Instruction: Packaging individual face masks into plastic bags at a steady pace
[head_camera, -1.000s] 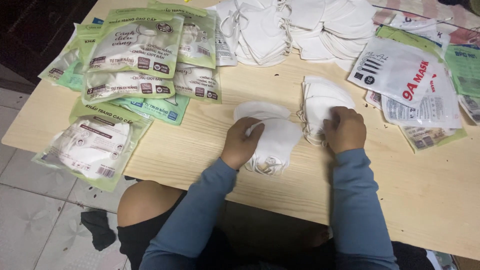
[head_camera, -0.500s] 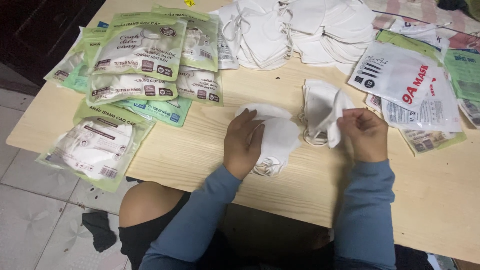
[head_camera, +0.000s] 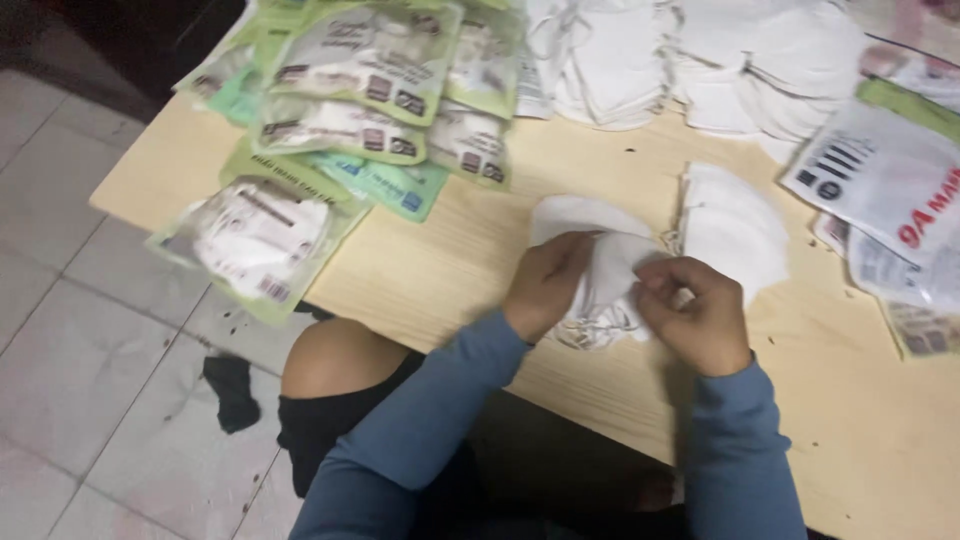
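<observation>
A small stack of white folded face masks lies on the wooden table in front of me. My left hand presses down on its left side. My right hand pinches the right edge of the top mask with closed fingers. A second pile of white masks lies just right of the stack, behind my right hand. Elastic ear loops trail out under the stack toward me.
Green-edged clear packets of masks are heaped at the back left, one overhanging the table's left edge. Loose white masks are piled at the back. White printed bags lie at the right. Tiled floor and my knee are below.
My right hand has come from the right pile over to the stack under my left hand and now pinches the top mask. The camera has moved closer and shifted left.
</observation>
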